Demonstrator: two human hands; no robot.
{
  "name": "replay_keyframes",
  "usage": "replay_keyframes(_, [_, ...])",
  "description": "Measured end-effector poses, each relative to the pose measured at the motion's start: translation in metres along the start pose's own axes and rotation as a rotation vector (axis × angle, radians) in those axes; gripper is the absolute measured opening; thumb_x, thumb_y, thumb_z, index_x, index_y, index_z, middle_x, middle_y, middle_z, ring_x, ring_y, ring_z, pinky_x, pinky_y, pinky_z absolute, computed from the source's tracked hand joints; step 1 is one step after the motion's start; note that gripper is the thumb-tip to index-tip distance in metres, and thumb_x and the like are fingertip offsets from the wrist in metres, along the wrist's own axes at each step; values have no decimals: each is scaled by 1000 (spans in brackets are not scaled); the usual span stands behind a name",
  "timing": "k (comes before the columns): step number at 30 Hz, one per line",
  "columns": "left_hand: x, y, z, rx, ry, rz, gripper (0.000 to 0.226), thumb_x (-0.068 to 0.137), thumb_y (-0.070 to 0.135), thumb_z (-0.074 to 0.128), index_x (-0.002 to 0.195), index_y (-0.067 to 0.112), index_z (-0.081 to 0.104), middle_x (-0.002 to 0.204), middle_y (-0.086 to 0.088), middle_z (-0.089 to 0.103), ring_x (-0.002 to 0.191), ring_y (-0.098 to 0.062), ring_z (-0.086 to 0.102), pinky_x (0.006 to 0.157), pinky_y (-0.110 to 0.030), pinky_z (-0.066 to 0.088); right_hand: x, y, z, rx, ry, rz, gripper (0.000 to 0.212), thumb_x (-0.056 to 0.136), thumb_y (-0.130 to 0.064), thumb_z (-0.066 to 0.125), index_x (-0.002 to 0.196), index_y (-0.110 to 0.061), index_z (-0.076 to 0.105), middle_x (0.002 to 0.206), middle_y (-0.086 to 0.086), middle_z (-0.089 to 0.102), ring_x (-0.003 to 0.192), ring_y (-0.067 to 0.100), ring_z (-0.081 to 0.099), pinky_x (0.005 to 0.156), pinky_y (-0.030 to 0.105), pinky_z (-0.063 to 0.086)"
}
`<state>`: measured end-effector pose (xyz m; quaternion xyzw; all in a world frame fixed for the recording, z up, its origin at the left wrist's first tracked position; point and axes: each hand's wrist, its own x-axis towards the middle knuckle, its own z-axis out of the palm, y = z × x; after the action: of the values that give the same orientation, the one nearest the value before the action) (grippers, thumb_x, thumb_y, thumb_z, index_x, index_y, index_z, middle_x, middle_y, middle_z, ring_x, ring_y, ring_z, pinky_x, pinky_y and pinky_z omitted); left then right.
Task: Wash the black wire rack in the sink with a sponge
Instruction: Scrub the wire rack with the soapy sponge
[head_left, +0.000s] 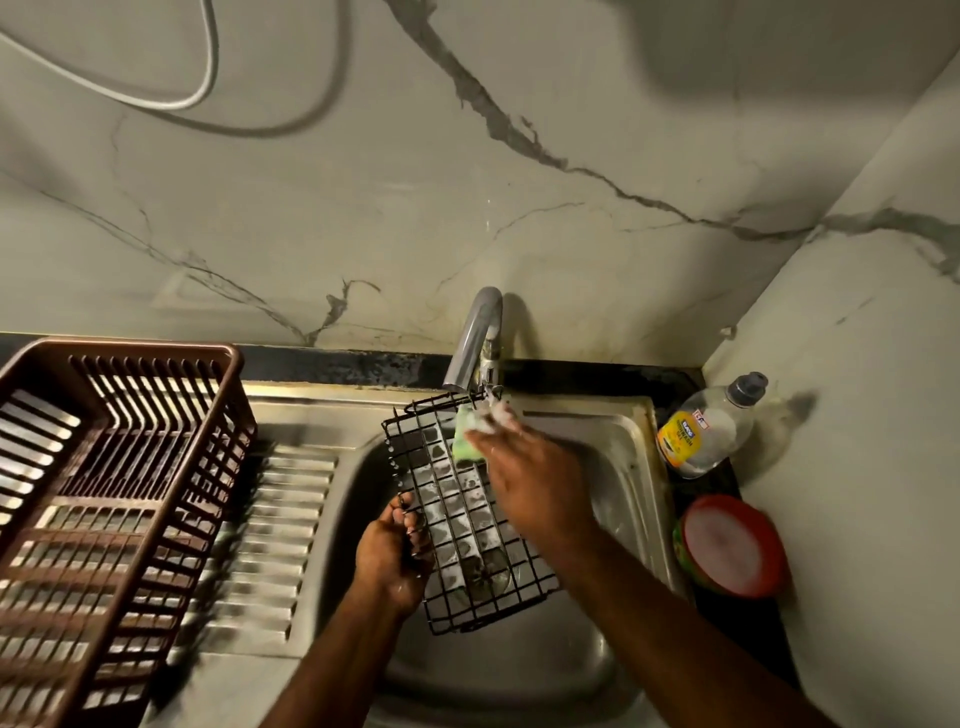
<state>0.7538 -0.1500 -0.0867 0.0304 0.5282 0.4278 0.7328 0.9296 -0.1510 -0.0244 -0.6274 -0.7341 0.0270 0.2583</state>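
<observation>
**Soapy wire rack held over the steel sink**

The black wire rack (470, 512) is tilted over the basin of the stainless sink (636, 452), its far end up just under the tap (475, 340). The left hand (392, 558) grasps the rack's left edge, fingers curled round the wires. The right hand (524, 478) reaches across the rack and presses a green sponge (464, 439) against its upper part; the fingertips are covered in foam, so whether they curl round the sponge or lie flat on it cannot be told. White suds cling to the rack's grid.

Left of the rack, the sink's ribbed draining board (270, 540) carries a brown plastic dish basket (111, 499) with slotted walls. Right of the rack, on the dark counter strip beside the sink, stands a clear dishwashing-liquid bottle (709, 428) with a yellow label, and nearer than it a round red-rimmed tub (730, 545). Behind the rack rises a pale marble-patterned wall (467, 182) with dark veins, meeting a second such wall at the right corner. A white cable (171, 101) loops across the wall, well up and to the left.
</observation>
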Motion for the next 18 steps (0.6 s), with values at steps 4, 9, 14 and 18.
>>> replay_keyframes(4, [8,1,-8,11,88,-6,43,90,-5,22,79,21,53,48,11,38,32,-2,30,32,-10,20,-74,-2,-2,22,-102,-210,40,91,-14,47,124,-21,70,134,2,65,126,23,60,102,36,51])
replay_keyframes(9, [11,-3,-18,52,63,-76,35,91,1,28,73,23,47,51,10,37,34,-3,31,38,-12,23,-116,17,-44,304,-136,-38,44,91,-11,55,128,-31,66,126,-21,67,116,-2,63,95,18,52])
replay_keyframes(14, [-36,4,18,63,-158,-128,23,32,12,74,53,1,72,50,-14,64,35,-27,62,29,-36,48,-34,62,-39,442,158,518,39,92,1,62,126,-16,68,101,-7,74,65,-2,60,55,11,48])
replay_keyframes(18, [-29,-3,18,26,-36,-33,32,66,19,54,38,8,64,42,-6,60,32,-20,59,28,-30,47,22,44,-6,521,61,536,41,94,-2,60,132,-18,64,112,5,74,70,6,65,63,10,47])
